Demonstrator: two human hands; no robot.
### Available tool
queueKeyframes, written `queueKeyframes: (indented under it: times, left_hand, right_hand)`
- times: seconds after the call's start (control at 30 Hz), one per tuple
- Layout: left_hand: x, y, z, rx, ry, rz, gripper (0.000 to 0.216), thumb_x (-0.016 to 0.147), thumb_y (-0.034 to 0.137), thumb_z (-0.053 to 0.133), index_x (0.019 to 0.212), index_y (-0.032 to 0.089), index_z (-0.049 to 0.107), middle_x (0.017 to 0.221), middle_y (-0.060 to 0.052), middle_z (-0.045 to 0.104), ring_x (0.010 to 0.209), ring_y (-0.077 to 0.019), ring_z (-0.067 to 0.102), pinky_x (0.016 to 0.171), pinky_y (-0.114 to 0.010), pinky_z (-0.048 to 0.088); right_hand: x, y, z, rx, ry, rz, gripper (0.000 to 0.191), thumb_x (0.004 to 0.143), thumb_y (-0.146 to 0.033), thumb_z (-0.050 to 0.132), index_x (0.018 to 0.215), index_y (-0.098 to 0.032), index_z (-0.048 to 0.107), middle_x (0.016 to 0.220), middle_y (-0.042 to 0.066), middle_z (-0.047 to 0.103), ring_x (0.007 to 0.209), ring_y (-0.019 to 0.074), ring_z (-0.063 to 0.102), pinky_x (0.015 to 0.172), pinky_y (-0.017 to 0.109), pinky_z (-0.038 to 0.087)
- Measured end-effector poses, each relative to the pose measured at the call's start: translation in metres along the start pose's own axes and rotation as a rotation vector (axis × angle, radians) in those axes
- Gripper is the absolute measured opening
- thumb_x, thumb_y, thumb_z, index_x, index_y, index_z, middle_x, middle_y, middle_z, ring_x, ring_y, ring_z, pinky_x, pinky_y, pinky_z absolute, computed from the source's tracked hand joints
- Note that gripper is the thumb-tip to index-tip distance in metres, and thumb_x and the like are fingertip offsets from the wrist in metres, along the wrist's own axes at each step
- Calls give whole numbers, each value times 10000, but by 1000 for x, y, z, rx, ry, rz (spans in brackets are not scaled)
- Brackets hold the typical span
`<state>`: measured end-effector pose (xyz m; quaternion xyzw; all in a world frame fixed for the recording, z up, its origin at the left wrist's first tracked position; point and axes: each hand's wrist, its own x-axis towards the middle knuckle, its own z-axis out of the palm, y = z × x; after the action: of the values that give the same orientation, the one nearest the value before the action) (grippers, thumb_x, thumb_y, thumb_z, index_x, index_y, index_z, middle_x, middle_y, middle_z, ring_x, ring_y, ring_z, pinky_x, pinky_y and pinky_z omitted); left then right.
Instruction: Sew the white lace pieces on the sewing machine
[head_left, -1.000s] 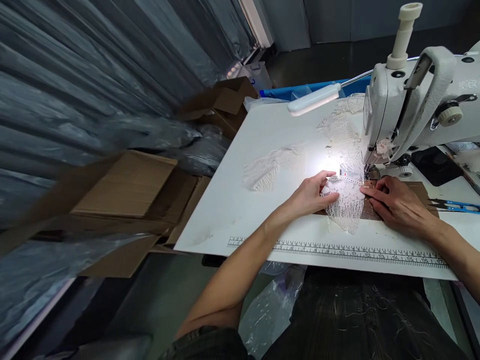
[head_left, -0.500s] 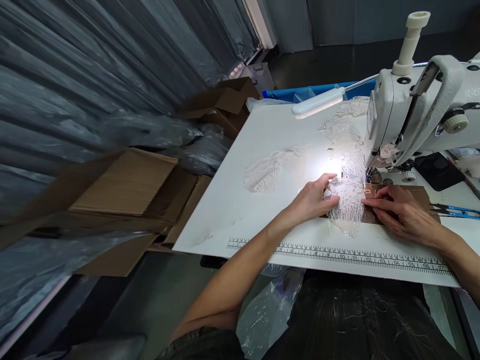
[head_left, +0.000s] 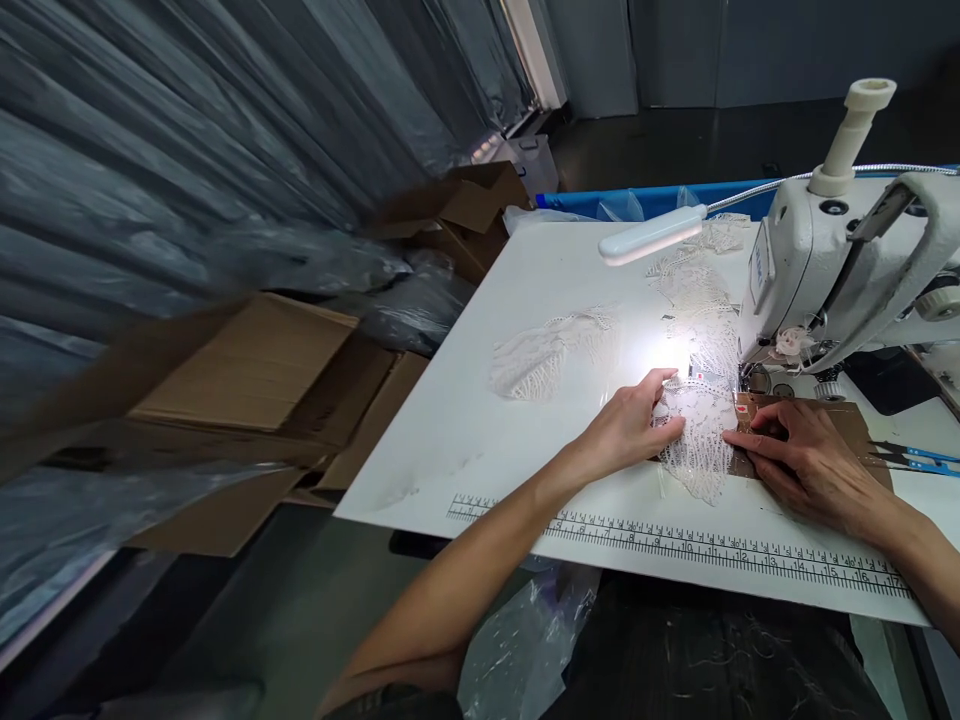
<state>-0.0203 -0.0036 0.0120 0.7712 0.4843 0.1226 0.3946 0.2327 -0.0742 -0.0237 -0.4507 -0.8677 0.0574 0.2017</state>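
Observation:
A piece of white lace [head_left: 701, 440] lies on the white sewing table [head_left: 525, 440], in front of the white sewing machine [head_left: 847, 270]. My left hand [head_left: 634, 420] rests flat on the lace's left edge, fingers stretched out. At the lace's right edge my right hand [head_left: 799, 455] presses with its fingers extended, lying over a brown cardboard piece [head_left: 847, 420]. A small red-marked label [head_left: 701, 377] sits near the needle area. The lace strip continues behind the machine foot toward the back [head_left: 694, 285].
A second lace piece [head_left: 547, 350] lies to the left. A white lamp [head_left: 652, 235] shines on the work. Blue-handled snips [head_left: 919, 460] lie at right. A printed ruler [head_left: 675, 545] runs along the table's front edge. Cardboard boxes [head_left: 255, 380] and plastic sheeting stand left.
The view has shifted, so everything sits slightly lower and to the right. Both hands stay on the lace in nearly the same pose; the right hand sits a little farther back from the needle.

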Motion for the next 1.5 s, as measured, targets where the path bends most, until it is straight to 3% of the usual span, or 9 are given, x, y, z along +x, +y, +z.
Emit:
queueKeyframes:
  times: [0.53, 0.6, 0.7, 0.8, 0.87, 0.97, 1.07, 1.27, 1.5]
  left_hand:
    - [0, -5, -4, 84, 50, 71, 620, 860, 374, 648, 1401, 114, 493, 756, 33, 526, 614, -110, 477, 561, -239, 363]
    - [3, -9, -5, 225, 186, 186, 494, 886, 372, 646, 1320, 146, 576, 806, 6, 566, 616, -107, 491, 530, -229, 360]
    - [14, -13, -5, 489, 321, 535, 261, 992, 348, 525, 1104, 165, 673, 901, -46, 628, 679, -126, 546, 506, -224, 370]
    - [33, -12, -1, 676, 180, 906, 295, 1051, 269, 406, 1021, 148, 674, 990, -84, 677, 796, -151, 603, 638, -274, 489]
    - [45, -9, 0, 771, 68, 1008, 297, 1053, 247, 388, 1072, 132, 661, 1074, -113, 686, 870, -170, 619, 772, -318, 523]
    - [54, -4, 1, 902, -46, 1021, 316, 1051, 289, 396, 1159, 119, 639, 1220, -147, 663, 965, -198, 619, 860, -335, 501]
    - [51, -2, 3, 1008, -79, 1009, 325, 1055, 293, 389, 1173, 136, 648, 1301, -140, 642, 990, -207, 603, 861, -334, 469]
    - [44, 2, 11, 1080, -12, 933, 433, 1057, 300, 331, 1236, 47, 634, 1348, -183, 612, 912, -219, 588, 803, -354, 440]
    - [48, 7, 17, 948, 60, 786, 430, 1063, 338, 335, 1257, 89, 628, 1392, -148, 609, 1060, -257, 595, 958, -409, 422]
  right_hand:
    - [2, -3, -3, 31, -31, 58, 352, 997, -273, 464, 1258, -323, 695, 1061, 111, 632, 1008, 264, 618, 835, 459, 524]
    - [2, -3, -3, 29, -38, 56, 354, 992, -265, 469, 1258, -321, 696, 1061, 110, 631, 1004, 266, 618, 828, 458, 523]
    - [2, -3, -4, 19, -44, 61, 357, 991, -257, 464, 1247, -330, 702, 1063, 102, 628, 1010, 263, 610, 827, 449, 517]
    - [2, -3, -3, -1, -46, 66, 344, 992, -267, 468, 1227, -329, 710, 1062, 99, 628, 1016, 264, 601, 826, 440, 511]
    - [2, -3, -1, -12, -33, 63, 334, 988, -260, 471, 1207, -317, 717, 1057, 102, 627, 1006, 265, 597, 830, 446, 507]
    - [0, -3, 1, -23, -10, 49, 340, 986, -238, 466, 1215, -306, 707, 1071, 105, 625, 997, 268, 590, 836, 457, 499]
    - [0, -4, 2, -46, -12, 36, 341, 980, -227, 475, 1234, -300, 692, 1089, 106, 619, 1011, 266, 581, 842, 447, 491]
    - [1, -3, 1, -122, 16, -20, 342, 989, -222, 450, 1228, -270, 690, 1058, 116, 623, 986, 266, 558, 802, 424, 476]
    - [2, 3, 3, -173, 77, 12, 324, 976, -210, 478, 1225, -265, 678, 1069, 108, 619, 936, 249, 532, 796, 405, 461]
